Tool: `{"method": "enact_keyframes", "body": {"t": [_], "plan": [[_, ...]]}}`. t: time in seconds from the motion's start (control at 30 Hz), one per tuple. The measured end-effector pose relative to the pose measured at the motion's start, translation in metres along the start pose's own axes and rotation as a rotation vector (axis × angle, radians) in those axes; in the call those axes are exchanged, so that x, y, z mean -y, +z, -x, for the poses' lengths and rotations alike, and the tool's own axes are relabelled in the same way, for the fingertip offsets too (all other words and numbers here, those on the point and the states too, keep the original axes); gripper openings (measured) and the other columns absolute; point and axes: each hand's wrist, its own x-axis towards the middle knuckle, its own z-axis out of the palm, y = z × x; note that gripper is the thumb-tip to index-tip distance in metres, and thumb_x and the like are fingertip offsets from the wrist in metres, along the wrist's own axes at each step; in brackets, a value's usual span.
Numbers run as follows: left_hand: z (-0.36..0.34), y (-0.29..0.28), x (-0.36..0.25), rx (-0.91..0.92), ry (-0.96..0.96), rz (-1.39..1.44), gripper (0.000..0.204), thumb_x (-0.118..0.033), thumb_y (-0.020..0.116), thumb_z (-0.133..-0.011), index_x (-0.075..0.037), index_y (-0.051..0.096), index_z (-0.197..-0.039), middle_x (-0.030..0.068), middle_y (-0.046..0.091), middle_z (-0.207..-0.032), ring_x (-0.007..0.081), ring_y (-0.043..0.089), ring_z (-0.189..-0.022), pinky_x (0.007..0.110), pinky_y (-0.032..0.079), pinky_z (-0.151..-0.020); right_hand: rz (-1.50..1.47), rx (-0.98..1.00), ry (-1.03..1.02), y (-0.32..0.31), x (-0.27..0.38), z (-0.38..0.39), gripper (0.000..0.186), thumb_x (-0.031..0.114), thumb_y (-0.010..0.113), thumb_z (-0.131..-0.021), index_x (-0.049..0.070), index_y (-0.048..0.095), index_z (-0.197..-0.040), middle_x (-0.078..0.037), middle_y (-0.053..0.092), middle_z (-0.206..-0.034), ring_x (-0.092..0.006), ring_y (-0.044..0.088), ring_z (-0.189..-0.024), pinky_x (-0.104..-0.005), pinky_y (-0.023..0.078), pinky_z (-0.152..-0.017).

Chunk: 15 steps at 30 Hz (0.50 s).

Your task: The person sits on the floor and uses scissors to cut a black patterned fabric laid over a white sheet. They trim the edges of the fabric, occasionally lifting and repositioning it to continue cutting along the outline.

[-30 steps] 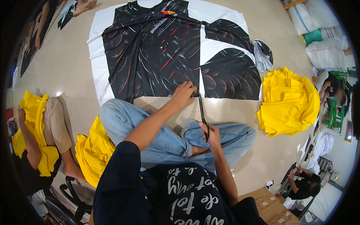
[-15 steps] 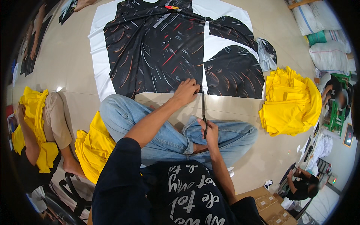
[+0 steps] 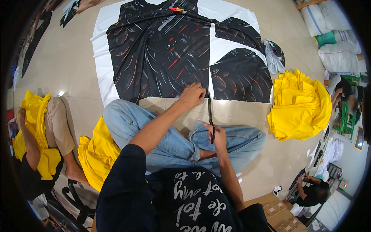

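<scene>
A large sheet of black printed fabric (image 3: 174,54) with white borders and orange, red and grey streaks lies on the floor before me. My left hand (image 3: 193,95) is closed on its near edge, fingers curled at the cloth just left of a narrow white strip. My right hand (image 3: 219,138), lower and to the right, grips a pair of long dark scissors (image 3: 210,116) by the handles. Their blades point away from me, and the tips meet the fabric's near edge at the white strip. The blades look nearly closed together.
A yellow cloth pile (image 3: 297,106) stands to my right, more yellow cloth (image 3: 98,152) by my left knee. A grey bundle (image 3: 274,56) touches the fabric's right side. At left, a person handles yellow cloth (image 3: 46,158). White sacks (image 3: 338,58) and cardboard boxes (image 3: 276,208) stand right.
My hands, the scissors and the fabric keep almost the same places, with only a slight shift of the view. At the far upper left, another person's forearm has drawn back from the dark cloth.
</scene>
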Motion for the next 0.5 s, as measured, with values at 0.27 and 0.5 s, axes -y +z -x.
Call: {"method": "enact_keyframes", "body": {"t": [0.27,0.5], "plan": [[-0.004,-0.005,0.000,0.056,-0.058,0.059,0.009,-0.012,0.072,-0.079,-0.012,0.067,-0.087,0.0091,0.061,-0.097,0.0311,0.060,-0.104,0.047,0.048,-0.091,-0.035,0.025,-0.054,0.006,-0.001,-0.015,0.047,0.046,0.081,-0.083,0.011,0.056,-0.065,0.001,0.050,-0.053,-0.0078,0.045,-0.043,-0.0237,0.036,-0.041],[-0.005,-0.006,0.000,0.087,-0.073,0.063,0.009,-0.012,0.072,-0.079,-0.012,0.067,-0.087,0.0091,0.060,-0.097,0.0308,0.060,-0.103,0.047,0.047,-0.091,-0.007,0.002,-0.064,0.007,-0.003,-0.014,0.050,0.049,0.082,-0.084,0.011,0.056,-0.064,0.001,0.050,-0.053,-0.0074,0.044,-0.043,-0.0237,0.034,-0.040]]}}
